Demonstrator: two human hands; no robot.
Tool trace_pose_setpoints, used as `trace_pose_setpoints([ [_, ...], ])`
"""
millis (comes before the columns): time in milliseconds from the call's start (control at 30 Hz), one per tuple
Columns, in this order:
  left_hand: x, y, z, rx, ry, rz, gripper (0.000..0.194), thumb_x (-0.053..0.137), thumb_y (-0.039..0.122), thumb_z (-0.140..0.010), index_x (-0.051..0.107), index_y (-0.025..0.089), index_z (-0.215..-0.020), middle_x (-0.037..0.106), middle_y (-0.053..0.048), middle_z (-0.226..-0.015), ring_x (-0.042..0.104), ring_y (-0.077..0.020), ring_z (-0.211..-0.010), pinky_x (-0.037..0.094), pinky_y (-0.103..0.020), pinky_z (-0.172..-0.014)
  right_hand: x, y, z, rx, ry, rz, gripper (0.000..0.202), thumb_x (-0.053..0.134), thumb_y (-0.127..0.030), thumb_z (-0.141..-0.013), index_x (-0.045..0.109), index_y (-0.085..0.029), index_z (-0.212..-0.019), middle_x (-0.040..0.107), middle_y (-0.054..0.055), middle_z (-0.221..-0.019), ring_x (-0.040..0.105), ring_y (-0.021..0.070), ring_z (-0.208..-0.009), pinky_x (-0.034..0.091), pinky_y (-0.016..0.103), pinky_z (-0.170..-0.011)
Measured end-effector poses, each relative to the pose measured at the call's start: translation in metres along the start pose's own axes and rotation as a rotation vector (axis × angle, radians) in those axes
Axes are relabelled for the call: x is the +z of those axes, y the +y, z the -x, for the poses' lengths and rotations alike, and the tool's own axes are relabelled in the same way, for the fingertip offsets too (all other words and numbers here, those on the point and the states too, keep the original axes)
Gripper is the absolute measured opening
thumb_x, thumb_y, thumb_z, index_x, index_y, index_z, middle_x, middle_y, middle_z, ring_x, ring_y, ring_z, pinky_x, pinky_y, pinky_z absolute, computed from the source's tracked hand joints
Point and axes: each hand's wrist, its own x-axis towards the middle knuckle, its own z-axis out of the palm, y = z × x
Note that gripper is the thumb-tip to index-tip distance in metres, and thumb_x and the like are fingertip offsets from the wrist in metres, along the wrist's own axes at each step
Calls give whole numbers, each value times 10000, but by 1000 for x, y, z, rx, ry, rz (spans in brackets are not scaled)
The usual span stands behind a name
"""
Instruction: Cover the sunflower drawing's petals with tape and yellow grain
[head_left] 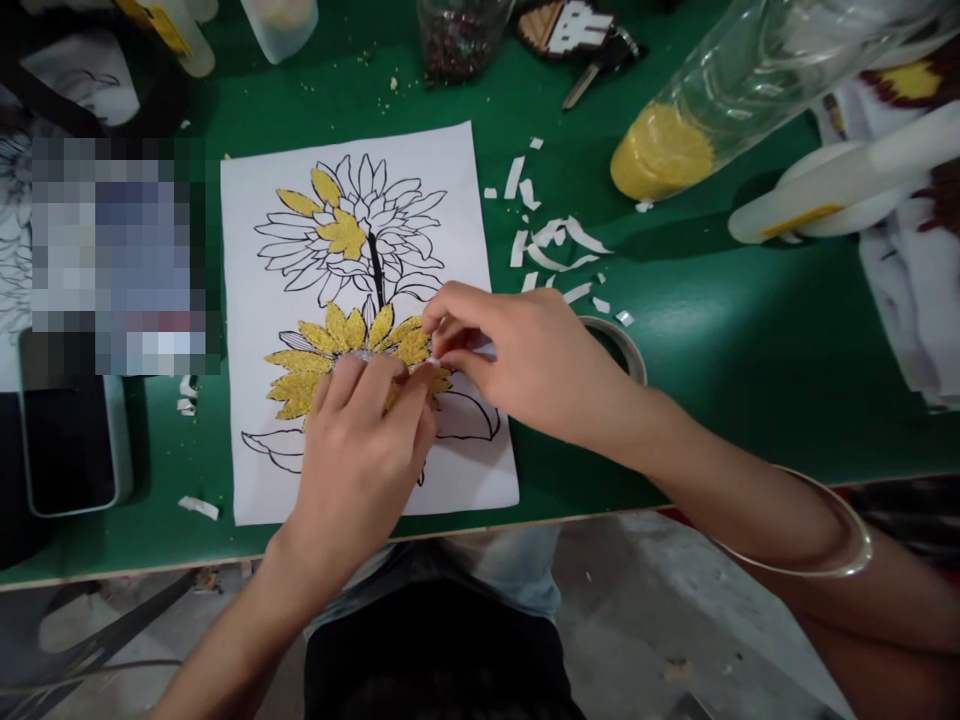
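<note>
A white board (300, 500) with two line-drawn flowers lies in front of me. The lower flower (300, 360) is mostly covered in yellow grains; only a few petals of the upper flower (326, 187) are yellow. My left hand (364, 430) rests over the lower flower with its fingers curled, the tips of thumb and index close together at the right-hand petals. My right hand (536, 370) meets it there, thumb and index closed in a pinch. A tiny white scrap (435, 363) shows between the fingertips; what the left fingers grip is hidden.
White paper scraps (570, 245) litter the green table (697, 380) beside a tape roll (630, 345). At the upper right are a clear bottle (705, 120) with yellow grains and a white bottle (825, 185). Keys (600, 70) lie at the back, a phone (71, 420) at left.
</note>
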Motion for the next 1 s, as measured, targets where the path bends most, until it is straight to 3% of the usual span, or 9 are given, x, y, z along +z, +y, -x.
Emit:
trace_pose_setpoints([
  [133, 0, -2, 5, 124, 12, -18, 177, 528, 100, -817, 613, 138, -967, 676, -60, -1024, 526, -227, -929, 409, -348, -723, -1, -1, -3, -18, -57, 50, 216, 454, -33, -751, 470, -189, -900, 577, -9, -739, 548, 110, -649, 344, 219, -577],
  [367, -1, -6, 1, 221, 2, -65, 99, 502, 85, -808, 554, 146, -864, 688, -53, -893, 510, -214, -847, 378, -329, -669, -2, -5, -6, -112, -153, 141, 303, 394, -20, -757, 413, -174, -1016, 532, 12, -762, 447, 107, -605, 272, 225, -534],
  [667, -2, -1, -2, 159, -29, -41, 110, 447, 68, -796, 504, 161, -807, 616, -49, -688, 492, -213, -731, 390, -312, -596, 2, -15, -3, -184, -133, 290, 406, 374, 5, -627, 355, -202, -976, 383, -24, -611, 336, 141, -584, 194, 248, -492],
  [1000, -1, 2, -4, 143, -27, -99, 125, 467, 53, -775, 517, 154, -830, 565, -37, -643, 488, -198, -692, 395, -291, -577, 14, -1, -4, -252, -54, 35, 385, 387, -38, -556, 169, -245, -798, 336, -49, -637, 317, 122, -600, 257, 239, -527],
])
